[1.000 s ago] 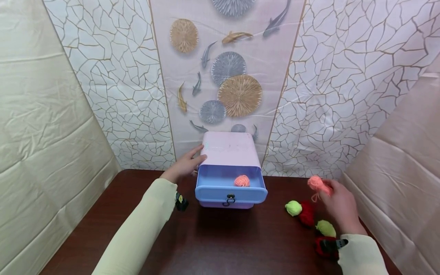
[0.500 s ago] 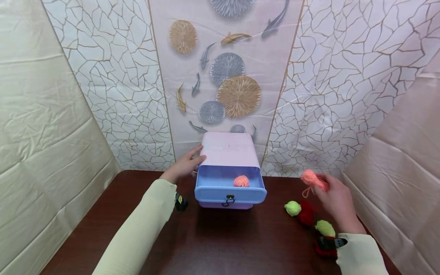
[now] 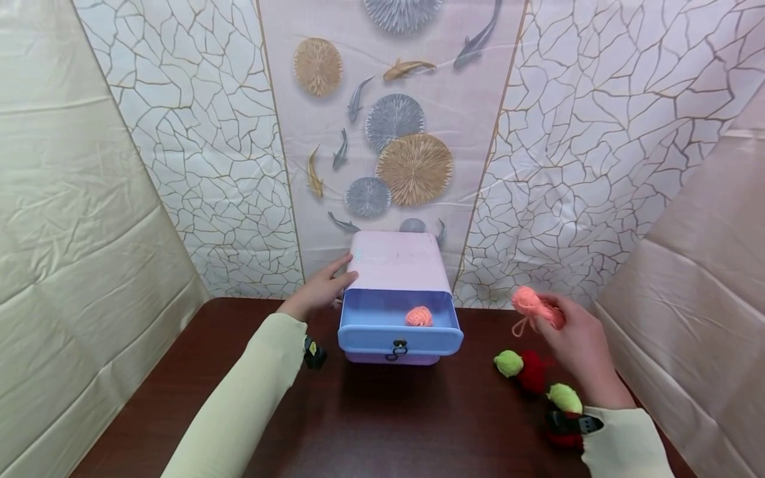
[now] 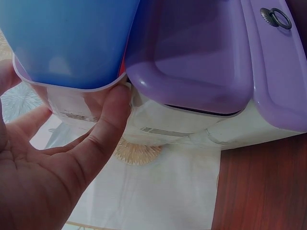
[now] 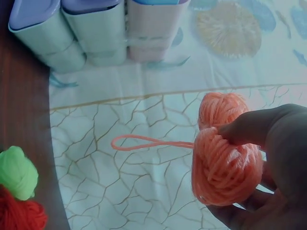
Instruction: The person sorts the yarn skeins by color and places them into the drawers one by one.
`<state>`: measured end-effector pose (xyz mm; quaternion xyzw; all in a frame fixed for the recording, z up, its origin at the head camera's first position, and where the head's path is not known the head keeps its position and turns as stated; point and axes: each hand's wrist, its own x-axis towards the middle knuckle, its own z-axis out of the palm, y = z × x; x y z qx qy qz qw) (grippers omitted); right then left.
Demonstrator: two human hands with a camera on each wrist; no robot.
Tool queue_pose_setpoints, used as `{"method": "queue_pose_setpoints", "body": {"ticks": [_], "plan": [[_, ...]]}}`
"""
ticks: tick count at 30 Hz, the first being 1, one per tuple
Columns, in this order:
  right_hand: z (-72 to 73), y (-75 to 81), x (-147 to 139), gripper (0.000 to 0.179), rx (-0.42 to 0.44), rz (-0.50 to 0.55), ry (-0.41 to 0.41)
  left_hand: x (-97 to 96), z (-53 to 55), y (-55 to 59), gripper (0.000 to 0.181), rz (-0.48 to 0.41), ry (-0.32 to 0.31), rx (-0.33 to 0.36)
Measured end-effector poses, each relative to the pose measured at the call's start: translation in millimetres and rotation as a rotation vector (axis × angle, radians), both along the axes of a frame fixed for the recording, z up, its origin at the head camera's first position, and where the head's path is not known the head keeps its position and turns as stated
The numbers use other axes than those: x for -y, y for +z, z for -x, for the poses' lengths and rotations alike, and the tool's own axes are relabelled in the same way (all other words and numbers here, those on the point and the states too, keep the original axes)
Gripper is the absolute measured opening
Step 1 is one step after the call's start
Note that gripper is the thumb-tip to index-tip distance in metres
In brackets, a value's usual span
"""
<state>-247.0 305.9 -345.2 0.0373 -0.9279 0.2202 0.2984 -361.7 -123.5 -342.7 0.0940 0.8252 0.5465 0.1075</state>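
My right hand pinches a coral yarn ball above the table at the right. It bulges in two lobes, and a loose loop of strand hangs from it. My left hand rests on the left side of a small drawer unit, its thumb by the front edge of the pink top tier in the left wrist view. The blue top drawer is pulled out and contains another coral yarn ball. Lower purple drawers show in the left wrist view.
On the dark wooden table, to the right, lie a green yarn ball, a red one, another green one and a red one partly hidden by the right wrist. Patterned cloth hangs behind.
My right hand has moved left and slightly up with the coral yarn ball. The left hand stays on the drawer unit, and the blue drawer remains pulled out.
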Motion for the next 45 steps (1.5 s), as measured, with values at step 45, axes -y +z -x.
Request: {"method": "queue_pose_setpoints", "body": {"ticks": [45], "plan": [[-24.0, 38.2, 55.2, 0.041, -0.196, 0.010, 0.132, 0.0, 1.5, -1.7, 0.066, -0.028, -0.012, 0.012]]}}
